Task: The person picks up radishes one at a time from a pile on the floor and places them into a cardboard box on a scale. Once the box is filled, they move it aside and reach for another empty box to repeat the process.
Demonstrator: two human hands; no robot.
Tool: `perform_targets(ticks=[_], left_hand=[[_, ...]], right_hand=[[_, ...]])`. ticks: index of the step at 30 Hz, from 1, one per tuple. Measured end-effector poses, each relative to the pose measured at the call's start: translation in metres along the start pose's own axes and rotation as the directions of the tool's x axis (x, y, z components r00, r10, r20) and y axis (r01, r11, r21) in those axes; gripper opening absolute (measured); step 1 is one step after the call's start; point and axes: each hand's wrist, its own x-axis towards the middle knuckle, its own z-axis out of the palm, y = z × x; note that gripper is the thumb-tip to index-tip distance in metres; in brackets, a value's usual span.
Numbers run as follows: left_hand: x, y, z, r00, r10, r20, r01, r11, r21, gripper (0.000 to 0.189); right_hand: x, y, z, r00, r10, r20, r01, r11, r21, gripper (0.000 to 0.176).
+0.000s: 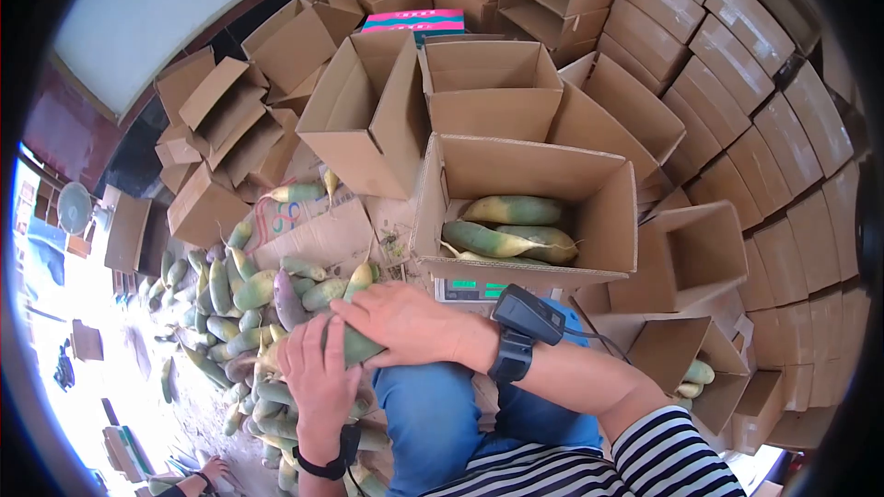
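Note:
Both my hands are around one green radish (361, 346) above my left knee; its pale, tapered end points away from me. My left hand (316, 370) wraps over its left side. Across it from the right comes my right hand (398, 320), fingers closed on the radish and partly hiding it. Just beyond my hands, an open cardboard box (539, 164) holds several green radishes (516, 212). That box stands on a scale (463, 289) with a lit green display. Left of my hands lies a heap of radishes (221, 287), mostly green, with a purplish one (288, 302) among them.
Open cardboard boxes (364, 143) stand beyond the filled box and at the back left. Stacked cartons (737, 138) line the right side. A tilted box (692, 370) with radishes lies at my right. Another person's hand (214, 469) shows at the lower left.

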Motion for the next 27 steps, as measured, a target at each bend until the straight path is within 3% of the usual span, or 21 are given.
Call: perform_targets(ticks=[2, 4, 6, 7, 8, 10, 13, 15, 16, 18, 20, 22, 23, 24, 25, 26, 27], left_hand=[[0.014, 0.009, -0.003, 0.992, 0.113, -0.047, -0.112, 0.993, 0.025, 0.079], [0.023, 0.025, -0.019, 0.993, 0.099, -0.072, -0.097, 0.995, 0.035, 0.076], [0.019, 0.037, -0.036, 0.982, -0.017, -0.188, -0.017, 0.984, -0.176, 0.074], [0.011, 0.039, -0.038, 0.990, -0.036, -0.137, -0.006, 0.956, -0.294, 0.075], [0.003, 0.042, -0.037, 0.989, -0.044, -0.138, 0.002, 0.958, -0.286, 0.075], [-0.010, 0.053, -0.031, 0.982, 0.086, 0.171, 0.006, 0.879, -0.476, 0.080], [-0.025, 0.059, -0.002, 0.972, 0.074, 0.223, 0.074, 0.806, -0.587, 0.085], [-0.023, 0.061, -0.001, 0.974, 0.073, 0.216, 0.068, 0.813, -0.579, 0.086], [-0.023, 0.061, -0.001, 0.972, 0.082, 0.219, 0.059, 0.819, -0.571, 0.087], [-0.024, 0.060, 0.001, 0.976, 0.068, 0.207, 0.066, 0.814, -0.577, 0.090], [-0.027, 0.064, 0.006, 0.975, 0.074, 0.210, 0.068, 0.800, -0.596, 0.092], [-0.033, 0.067, 0.009, 0.998, -0.054, 0.041, 0.068, 0.823, -0.564, 0.104], [-0.035, 0.066, 0.007, 0.998, -0.051, 0.047, 0.068, 0.823, -0.564, 0.104], [-0.036, 0.063, 0.001, 0.999, -0.003, -0.049, -0.020, 0.889, -0.458, 0.115], [-0.038, 0.059, -0.005, 0.989, 0.059, -0.136, -0.103, 0.934, -0.341, 0.127], [-0.047, 0.054, -0.010, 0.990, -0.029, -0.136, -0.027, 0.918, -0.396, 0.136], [-0.055, 0.047, -0.013, 0.985, -0.118, -0.129, 0.047, 0.890, -0.454, 0.145]], right_hand=[[-0.010, -0.003, -0.007, 0.997, 0.075, -0.027, -0.074, 0.997, 0.012, 0.078], [-0.027, 0.000, -0.037, 0.968, 0.054, -0.246, -0.088, 0.988, -0.128, 0.079], [-0.054, 0.008, -0.072, 0.941, 0.108, -0.321, -0.172, 0.969, -0.177, 0.079], [-0.070, 0.013, -0.089, 0.917, 0.154, -0.369, -0.241, 0.949, -0.202, 0.079], [-0.086, 0.020, -0.104, 0.886, 0.196, -0.421, -0.308, 0.926, -0.218, 0.078], [-0.119, 0.041, -0.130, 0.856, 0.260, -0.448, -0.398, 0.883, -0.249, 0.078], [-0.160, 0.065, -0.160, 0.867, 0.352, -0.354, -0.464, 0.828, -0.314, 0.074], [-0.175, 0.086, -0.160, 0.851, 0.492, -0.182, -0.505, 0.673, -0.540, 0.071], [-0.176, 0.096, -0.158, 0.860, 0.478, -0.177, -0.491, 0.682, -0.542, 0.071], [-0.182, 0.113, -0.146, 0.779, 0.621, -0.091, -0.534, 0.580, -0.616, 0.069], [-0.190, 0.140, -0.129, 0.768, 0.634, -0.089, -0.567, 0.609, -0.554, 0.069], [-0.200, 0.169, -0.106, 0.783, 0.596, -0.179, -0.618, 0.712, -0.334, 0.069], [-0.205, 0.181, -0.097, 0.788, 0.593, -0.169, -0.611, 0.715, -0.341, 0.058], [-0.207, 0.183, -0.095, 0.785, 0.596, -0.171, -0.615, 0.713, -0.339, 0.058], [-0.210, 0.185, -0.095, 0.785, 0.596, -0.172, -0.592, 0.637, -0.494, 0.053], [-0.214, 0.184, -0.094, 0.782, 0.601, -0.167, -0.551, 0.540, -0.636, 0.048], [-0.210, 0.166, -0.106, 0.804, 0.553, -0.218, -0.564, 0.594, -0.574, 0.038]])
